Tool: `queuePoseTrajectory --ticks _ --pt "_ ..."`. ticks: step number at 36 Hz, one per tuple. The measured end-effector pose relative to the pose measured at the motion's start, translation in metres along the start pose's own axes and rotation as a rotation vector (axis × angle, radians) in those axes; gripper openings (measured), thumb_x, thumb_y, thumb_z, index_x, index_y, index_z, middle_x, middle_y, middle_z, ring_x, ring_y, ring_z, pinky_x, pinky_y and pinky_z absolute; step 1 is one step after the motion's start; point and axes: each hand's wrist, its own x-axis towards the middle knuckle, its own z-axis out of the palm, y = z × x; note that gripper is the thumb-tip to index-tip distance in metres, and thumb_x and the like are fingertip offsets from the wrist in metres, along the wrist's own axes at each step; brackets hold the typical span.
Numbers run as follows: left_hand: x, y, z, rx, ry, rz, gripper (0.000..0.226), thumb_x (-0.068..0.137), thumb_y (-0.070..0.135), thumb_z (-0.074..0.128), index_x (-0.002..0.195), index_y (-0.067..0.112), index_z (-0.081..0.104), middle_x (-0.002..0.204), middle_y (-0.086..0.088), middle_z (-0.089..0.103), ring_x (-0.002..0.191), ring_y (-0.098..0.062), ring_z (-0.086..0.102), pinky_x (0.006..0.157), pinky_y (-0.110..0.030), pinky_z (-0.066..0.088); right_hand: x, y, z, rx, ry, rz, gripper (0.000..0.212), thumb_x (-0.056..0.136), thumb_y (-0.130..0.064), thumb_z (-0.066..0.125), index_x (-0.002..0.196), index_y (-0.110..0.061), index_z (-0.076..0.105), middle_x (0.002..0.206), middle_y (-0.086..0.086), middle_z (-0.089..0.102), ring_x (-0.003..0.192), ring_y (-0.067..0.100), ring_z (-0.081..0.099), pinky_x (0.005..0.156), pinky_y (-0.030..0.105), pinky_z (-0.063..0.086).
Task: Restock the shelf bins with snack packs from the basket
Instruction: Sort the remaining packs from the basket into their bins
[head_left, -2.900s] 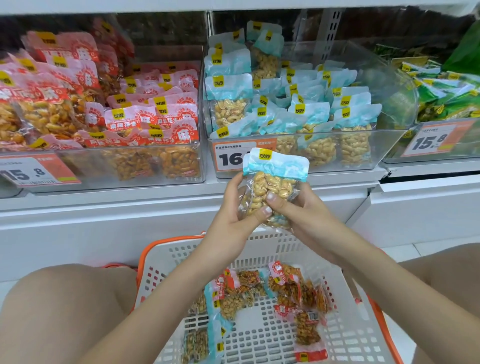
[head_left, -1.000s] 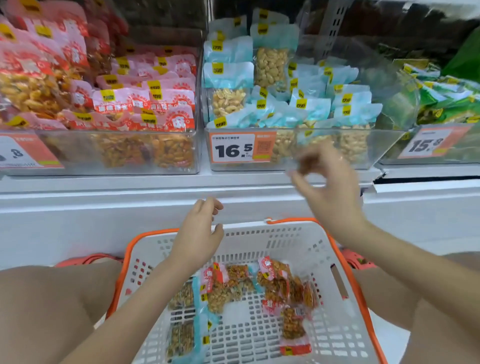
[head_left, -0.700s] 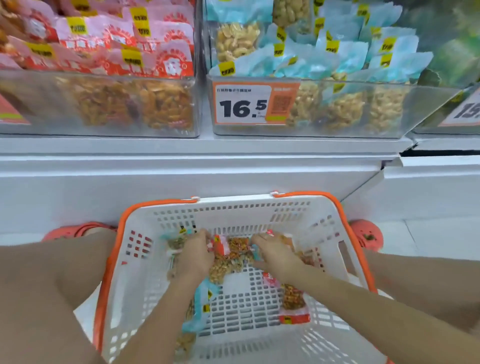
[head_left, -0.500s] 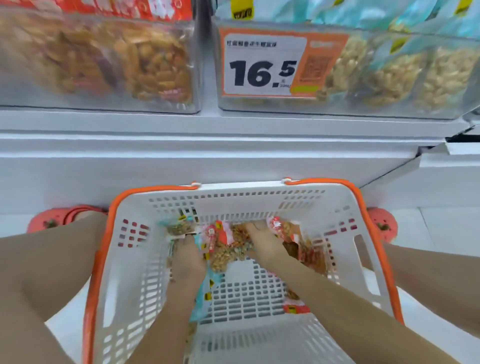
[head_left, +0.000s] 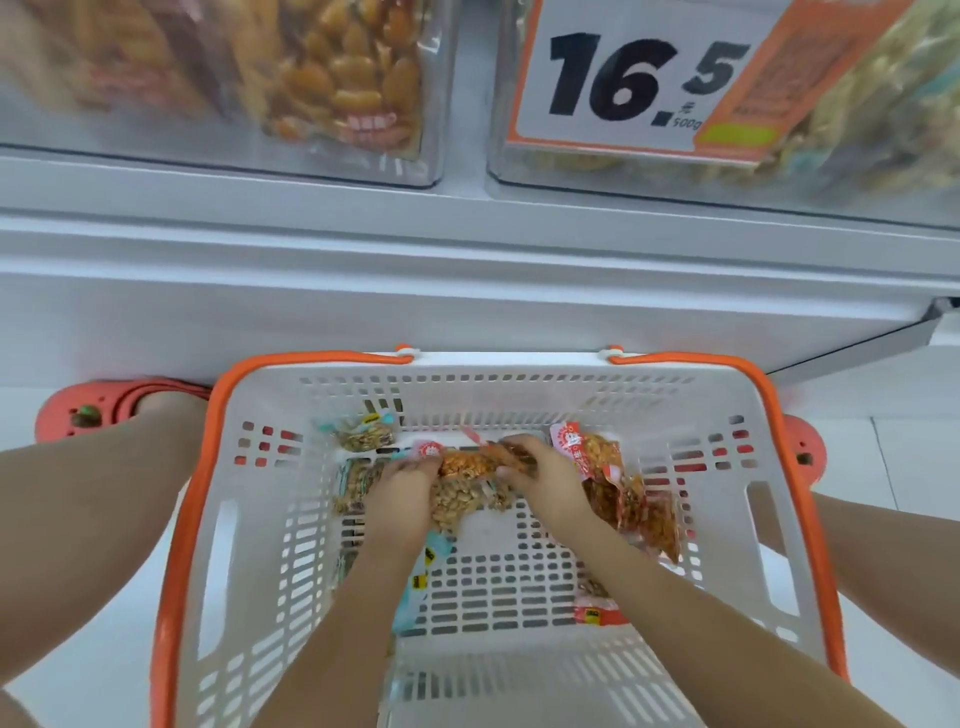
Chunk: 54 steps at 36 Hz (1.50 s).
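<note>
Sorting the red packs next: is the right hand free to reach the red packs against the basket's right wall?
Probably yes, once free: the right hand lies just beside those red packs with nothing between, but it already pinches an orange pack.

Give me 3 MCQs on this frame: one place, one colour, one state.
1. Where are both hands?
A. inside the basket
B. in the shelf bin
C. on the floor

2. What colour is the basket's rim?
A. blue
B. orange
C. green

3. What is the red-labelled snack pack's state?
A. held between both hands
B. lying untouched in a bin
C. dropped outside the basket

Key: 1 A, the left hand and right hand sit over the basket floor. 2 B, an orange band edges the white walls. 3 A, fingers of both hands curl on the red-labelled snack pack.
</note>
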Motion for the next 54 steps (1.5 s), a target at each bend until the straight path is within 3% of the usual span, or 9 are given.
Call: queuePoseTrajectory --ticks 7,11,18,28,33,36,39,44,54 --pt "-0.018 0.015 -0.048 -0.031 0.249 0.309 0.045 0.038 -0.014 0.068 0.077 0.008 0.073 0.068 -0.008 0.067 0.08 -0.025 0.064 0.064 -0.029 0.052 -0.023 -0.024 -0.043 0.286 0.085 0.041 0.018 0.09 -0.016 0.066 0.107 -0.011 0.061 0.101 -0.002 0.06 0.084 0.003 0.056 0.063 0.003 0.042" --pt "-0.029 0.029 -0.096 0.062 0.45 0.613 0.05 0.034 -0.004 0.079 0.078 0.019 0.077 0.075 0.002 0.072 0.086 -0.02 0.064 0.07 -0.024 0.054 -0.042 -0.044 -0.078 0.611 -0.058 0.186 0.02 0.089 -0.024 0.067 0.107 -0.022 0.06 0.102 0.0 0.066 0.083 0.015 0.065 0.077 0.029 0.056" --pt "-0.061 0.036 -0.196 0.02 0.765 1.009 0.02 0.078 0.02 0.051 0.085 0.024 0.07 0.097 0.004 0.074 0.106 -0.017 0.05 0.091 -0.036 0.036 -0.088 -0.106 -0.146 0.86 -0.353 0.07 0.018 0.078 -0.033 0.064 0.086 -0.017 0.063 0.077 0.001 0.058 0.07 0.015 0.048 0.072 0.027 0.044" --pt "-0.12 0.059 -0.25 -0.376 1.012 0.826 0.023 0.084 0.007 0.063 0.08 0.029 0.07 0.124 0.005 0.059 0.121 -0.016 0.048 0.106 -0.025 0.031 -0.129 -0.151 -0.151 1.089 -0.511 -0.194 0.074 0.058 -0.039 0.091 0.121 -0.015 0.062 0.113 0.013 0.061 0.095 0.028 0.062 0.074 0.047 0.056" --pt "-0.139 0.084 -0.248 -1.028 0.806 0.416 0.034 0.095 0.003 0.052 0.114 0.03 0.061 0.133 0.0 0.053 0.108 -0.003 0.057 0.093 -0.027 0.05 -0.148 -0.169 -0.144 1.236 -0.305 -0.177 0.036 0.08 -0.03 0.062 0.11 -0.011 0.061 0.097 0.012 0.068 0.084 0.024 0.067 0.068 0.038 0.059" --pt "-0.139 0.102 -0.254 -1.518 0.271 0.153 0.031 0.1 0.038 0.042 0.127 0.023 0.05 0.129 -0.008 0.059 0.104 -0.022 0.061 0.08 -0.035 0.05 -0.149 -0.17 -0.142 1.183 -0.223 -0.195 0.042 0.079 -0.031 0.062 0.115 -0.01 0.061 0.102 0.012 0.068 0.089 0.023 0.067 0.067 0.035 0.057" --pt "-0.133 0.112 -0.249 -1.531 -0.141 0.15 0.059 0.088 0.065 0.036 0.129 0.026 0.054 0.121 -0.002 0.067 0.11 -0.022 0.064 0.078 -0.035 0.052 -0.147 -0.17 -0.143 1.11 -0.143 -0.211 0.04 0.081 -0.033 0.061 0.115 -0.012 0.061 0.104 0.009 0.07 0.09 0.019 0.068 0.071 0.035 0.058" --pt "-0.125 0.12 -0.242 -1.431 -0.05 0.262 0.079 0.061 0.043 0.085 0.128 0.029 0.044 0.115 -0.001 0.069 0.102 -0.023 0.068 0.092 -0.05 0.052 -0.147 -0.17 -0.147 0.905 -0.108 -0.309 0.034 0.088 -0.038 0.055 0.12 -0.025 0.054 0.109 -0.002 0.069 0.089 0.01 0.068 0.072 0.025 0.052" --pt "-0.12 0.122 -0.24 -1.4 -0.076 0.374 0.076 0.068 0.034 0.075 0.133 0.026 0.038 0.12 -0.003 0.066 0.109 -0.021 0.065 0.099 -0.047 0.049 -0.142 -0.172 -0.148 0.912 -0.04 -0.268 0.034 0.094 -0.02 0.055 0.121 -0.023 0.034 0.102 0.003 0.06 0.066 0.009 0.065 0.066 0.027 0.053"
